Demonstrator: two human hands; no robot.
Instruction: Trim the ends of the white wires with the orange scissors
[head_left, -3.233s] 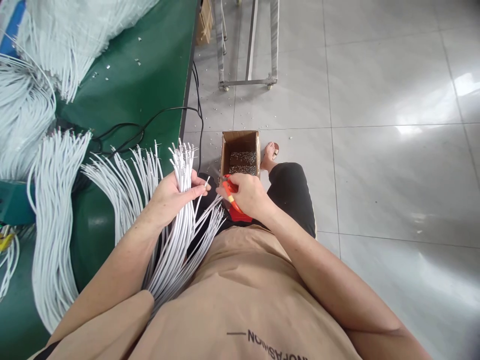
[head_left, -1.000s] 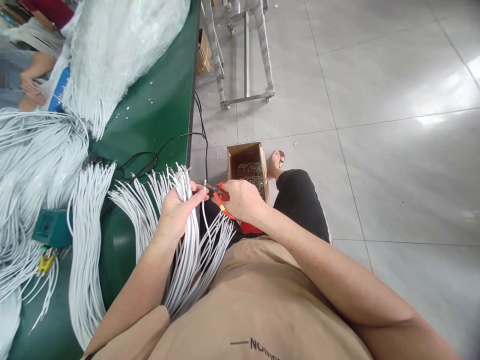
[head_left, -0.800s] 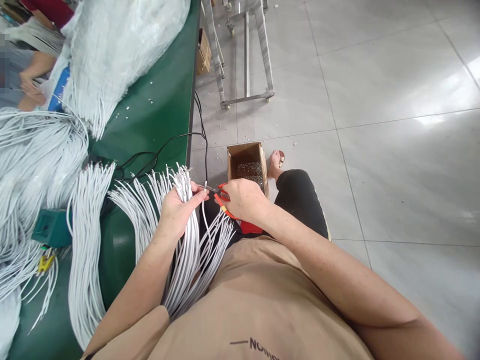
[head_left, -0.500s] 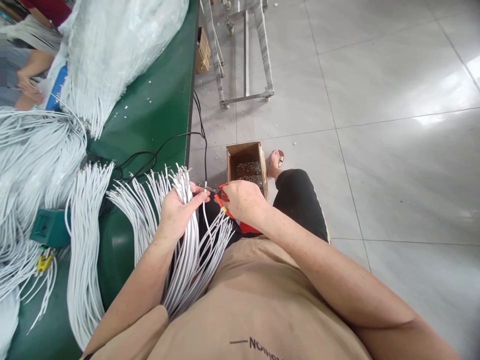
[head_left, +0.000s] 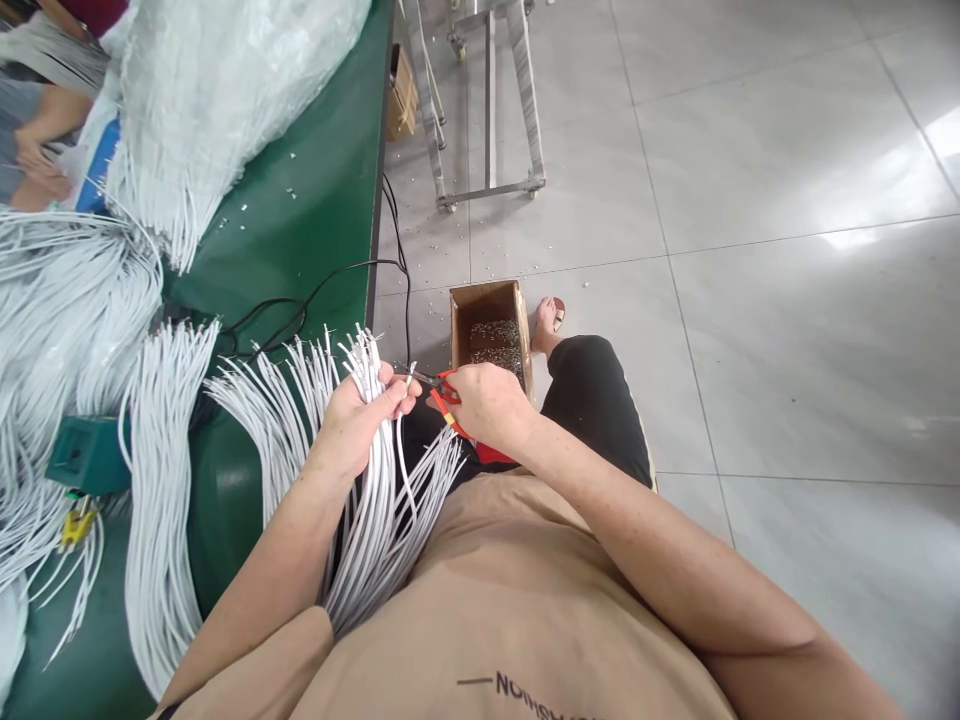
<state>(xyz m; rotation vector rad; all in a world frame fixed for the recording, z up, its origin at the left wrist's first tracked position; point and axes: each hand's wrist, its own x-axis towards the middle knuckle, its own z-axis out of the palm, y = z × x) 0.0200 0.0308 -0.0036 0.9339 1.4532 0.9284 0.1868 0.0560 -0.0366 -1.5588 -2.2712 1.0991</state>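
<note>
Left grip (head_left: 358, 420) clasps white cables (head_left: 375, 500); right grip (head_left: 486, 402) clasps red cutters (head_left: 444, 392); cardboard box (head_left: 489, 300) holds metal bits (head_left: 492, 342).

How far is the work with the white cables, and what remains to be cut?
Done: the cardboard box on the floor already holds many small metallic cut pieces. In hand: the left hand grips a bundle of white cables, and the right hand holds red-handled scissors at one cable end. Left: large piles of white cables lie on the green table.
</note>
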